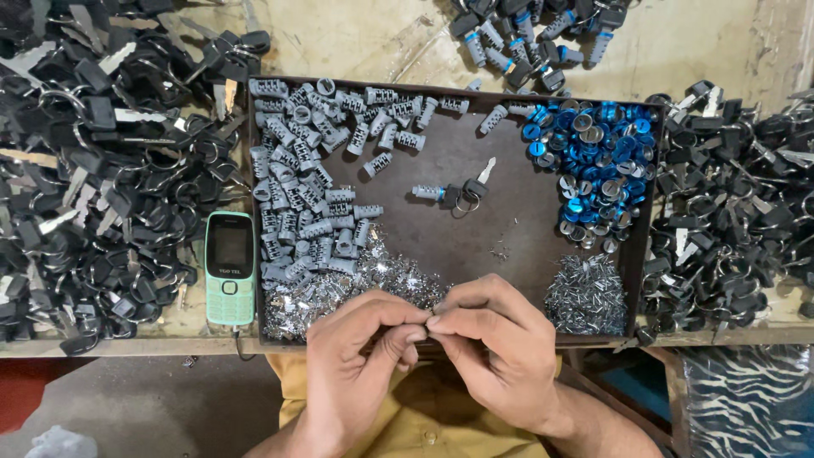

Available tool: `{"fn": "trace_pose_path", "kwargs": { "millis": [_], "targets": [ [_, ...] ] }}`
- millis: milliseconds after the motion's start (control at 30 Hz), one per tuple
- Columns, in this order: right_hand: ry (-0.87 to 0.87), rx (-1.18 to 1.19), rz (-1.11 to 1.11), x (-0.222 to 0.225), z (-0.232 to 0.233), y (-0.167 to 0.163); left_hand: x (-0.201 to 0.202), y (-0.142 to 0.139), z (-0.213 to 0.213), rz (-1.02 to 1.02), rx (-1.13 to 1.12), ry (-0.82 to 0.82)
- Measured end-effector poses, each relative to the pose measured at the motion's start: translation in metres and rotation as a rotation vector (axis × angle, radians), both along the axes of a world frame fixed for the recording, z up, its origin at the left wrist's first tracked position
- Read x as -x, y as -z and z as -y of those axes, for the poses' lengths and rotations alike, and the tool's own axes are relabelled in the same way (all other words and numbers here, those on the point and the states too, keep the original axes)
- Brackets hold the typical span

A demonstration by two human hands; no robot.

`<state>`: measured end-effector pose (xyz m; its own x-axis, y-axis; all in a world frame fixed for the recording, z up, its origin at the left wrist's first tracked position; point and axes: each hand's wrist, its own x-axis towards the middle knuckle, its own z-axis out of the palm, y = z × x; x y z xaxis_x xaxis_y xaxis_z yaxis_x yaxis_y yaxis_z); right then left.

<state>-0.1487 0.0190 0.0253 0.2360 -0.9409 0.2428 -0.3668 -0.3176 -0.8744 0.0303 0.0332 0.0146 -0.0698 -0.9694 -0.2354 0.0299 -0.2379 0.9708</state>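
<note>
My left hand (pixel 360 356) and my right hand (pixel 492 343) meet fingertip to fingertip over the near edge of a dark brown tray (pixel 475 161), pinching a tiny metal part between them; the part is almost hidden by the fingers. Just beyond my hands lies a heap of small shiny metal pieces (pixel 356 284). A second heap of small metal pins (pixel 587 295) sits at the tray's near right. Grey lock cylinders (pixel 297 195) fill the tray's left side, blue and silver caps (pixel 598 161) its right. One cylinder with keys (pixel 454 193) lies in the middle.
Black-headed keys on rings are piled left (pixel 102 170) and right (pixel 738 203) of the tray. A mint-green keypad phone (pixel 230 267) lies left of the tray. Assembled grey and blue cylinders (pixel 534 38) lie at the far top. The wooden table edge (pixel 127 346) runs near me.
</note>
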Motion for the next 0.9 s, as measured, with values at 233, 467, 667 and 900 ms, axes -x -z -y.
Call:
{"fn": "trace_pose_path", "kwargs": {
  "millis": [233, 467, 667, 900],
  "targets": [
    [-0.021, -0.136, 0.131, 0.001, -0.004, 0.006, -0.002, -0.001, 0.002, 0.143, 0.183, -0.011],
    [-0.108, -0.852, 0.724, 0.012, -0.011, 0.015, -0.005, -0.004, 0.001, 0.226, 0.274, 0.076],
    [-0.076, -0.849, 0.759, 0.015, -0.012, 0.018, -0.011, -0.011, 0.005, 0.381, 0.44, 0.135],
    [0.08, -0.515, 0.588, 0.025, -0.019, 0.012, -0.016, -0.018, 0.001, 0.643, 0.478, 0.052]
  ]
}}
